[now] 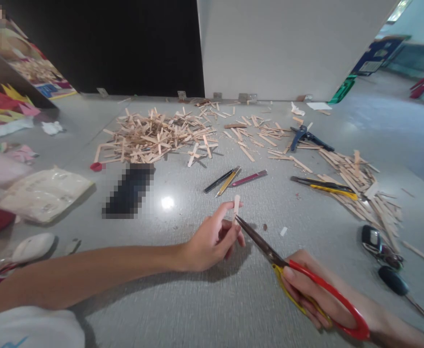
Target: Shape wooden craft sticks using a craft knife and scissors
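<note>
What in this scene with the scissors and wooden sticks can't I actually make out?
All in the head view:
Lower end of the small stick: hidden by the left hand.
Part of the right hand: covered by the handles of the scissors.
Dark object: details masked by pixel blocks.
Stick count in the big pile: sticks overlap.
Print on the packet: too blurred.
White sleeve: cut off by the bottom edge.

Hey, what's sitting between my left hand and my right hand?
The scissors: in the head view, their blades run from your right hand to the stick held in your left hand.
</note>
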Tool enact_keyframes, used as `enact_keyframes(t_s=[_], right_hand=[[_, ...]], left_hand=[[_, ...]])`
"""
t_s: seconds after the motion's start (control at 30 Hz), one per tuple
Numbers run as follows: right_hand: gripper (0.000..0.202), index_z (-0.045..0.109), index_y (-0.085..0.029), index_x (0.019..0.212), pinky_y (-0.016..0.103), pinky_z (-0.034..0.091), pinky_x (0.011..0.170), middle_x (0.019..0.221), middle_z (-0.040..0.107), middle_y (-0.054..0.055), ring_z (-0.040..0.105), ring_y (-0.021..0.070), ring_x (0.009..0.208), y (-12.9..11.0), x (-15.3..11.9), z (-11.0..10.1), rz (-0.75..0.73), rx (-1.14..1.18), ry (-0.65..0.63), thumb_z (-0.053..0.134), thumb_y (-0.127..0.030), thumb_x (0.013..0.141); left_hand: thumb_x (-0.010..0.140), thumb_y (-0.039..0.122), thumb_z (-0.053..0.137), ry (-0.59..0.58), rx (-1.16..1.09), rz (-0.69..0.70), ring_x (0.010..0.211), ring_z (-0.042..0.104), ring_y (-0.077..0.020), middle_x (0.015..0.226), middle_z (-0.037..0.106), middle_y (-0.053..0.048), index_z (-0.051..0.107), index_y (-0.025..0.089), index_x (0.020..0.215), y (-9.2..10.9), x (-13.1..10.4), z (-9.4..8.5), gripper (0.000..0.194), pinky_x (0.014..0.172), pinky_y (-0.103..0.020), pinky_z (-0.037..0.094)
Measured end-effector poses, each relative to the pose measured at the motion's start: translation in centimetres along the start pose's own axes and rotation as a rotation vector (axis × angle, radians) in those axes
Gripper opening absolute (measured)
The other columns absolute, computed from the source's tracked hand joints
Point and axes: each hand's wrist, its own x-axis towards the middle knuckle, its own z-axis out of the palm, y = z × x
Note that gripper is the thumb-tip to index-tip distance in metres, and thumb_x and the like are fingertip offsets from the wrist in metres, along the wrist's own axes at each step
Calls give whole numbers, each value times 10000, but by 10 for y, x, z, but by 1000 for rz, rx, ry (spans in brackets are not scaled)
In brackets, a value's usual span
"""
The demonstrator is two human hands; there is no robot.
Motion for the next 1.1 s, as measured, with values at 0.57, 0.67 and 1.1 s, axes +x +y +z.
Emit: enact_keyframes(t_s=[0.57,0.67,1.1], right_hand=[[818,425,-272,700,184,301,288,428,376,-134,307,50,304,-1,-3,5,114,-44,94,445,-1090,710],[827,424,-264,631,173,292,289,398,374,-114,325,47,298,-13,-6,6,115,-61,38,423,-1085,730],[790,395,-255,580,180,264,332,380,321,-103,292,48,312,-2,-13,-6,3,28,185,434,-986,878]], left_hand=[[1124,500,457,8,117,49,463,494,-90,783,704,-19,369,123,1536,0,-2,-2,565,432,-176,393],[1133,495,426,17,135,61,450,496,-87,777,703,-11,346,139,1572,-1,-1,-1,571,429,-169,391],[1090,510,501,77,3,-46,415,512,-86,746,691,14,422,133,1447,-1,3,-1,525,414,-179,396]])
